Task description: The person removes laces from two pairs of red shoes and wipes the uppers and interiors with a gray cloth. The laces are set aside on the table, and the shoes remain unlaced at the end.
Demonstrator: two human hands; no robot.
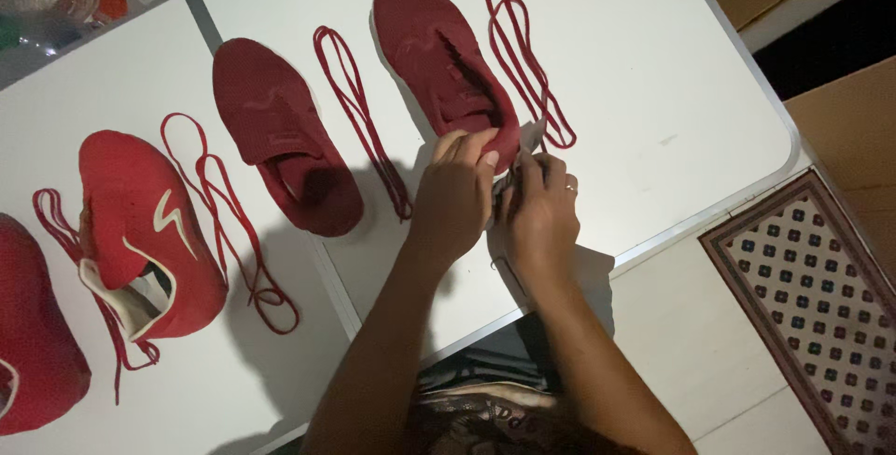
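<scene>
Left hand (455, 196) and right hand (539, 208) both pinch the heel of a dark red knit shoe (446, 54) on the white tabletop (672, 91).

white folding table (653, 63) on pale floor (691, 343), patterned mat (812, 287) beside it, dim light.

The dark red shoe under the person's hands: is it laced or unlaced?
Unlaced. The dark red shoe shows no lace across its top; a red lace lies loose beside it on the white table.
</scene>
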